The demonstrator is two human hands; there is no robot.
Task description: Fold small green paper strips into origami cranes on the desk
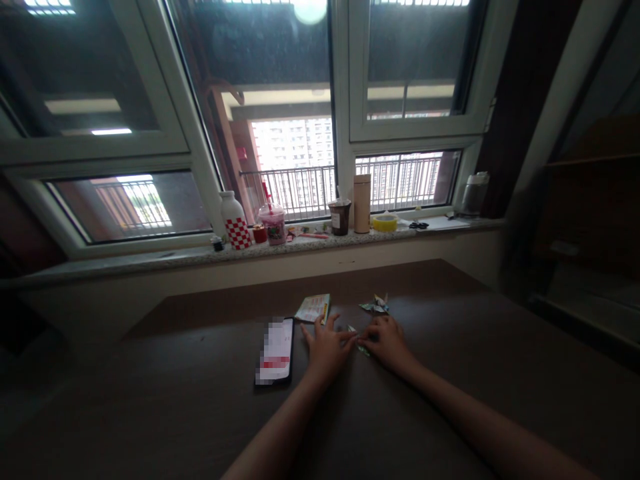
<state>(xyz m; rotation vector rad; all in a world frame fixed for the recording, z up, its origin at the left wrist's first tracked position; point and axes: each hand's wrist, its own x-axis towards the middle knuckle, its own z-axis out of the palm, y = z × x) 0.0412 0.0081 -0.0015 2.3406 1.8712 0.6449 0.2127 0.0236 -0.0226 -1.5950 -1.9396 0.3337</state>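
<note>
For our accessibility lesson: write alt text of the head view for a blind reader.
A person's left hand and right hand touch a small folded paper on a dark table, a phone beside the left hand.

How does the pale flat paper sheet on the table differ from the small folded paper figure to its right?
The pale flat paper sheet lies flat on the dark brown table; the small folded greenish paper figure stands up in points. The sheet is larger and light; the figure is smaller and darker. The sheet lies beyond the left hand, the figure beyond the right hand. Both are paper and rest on the table.
</note>
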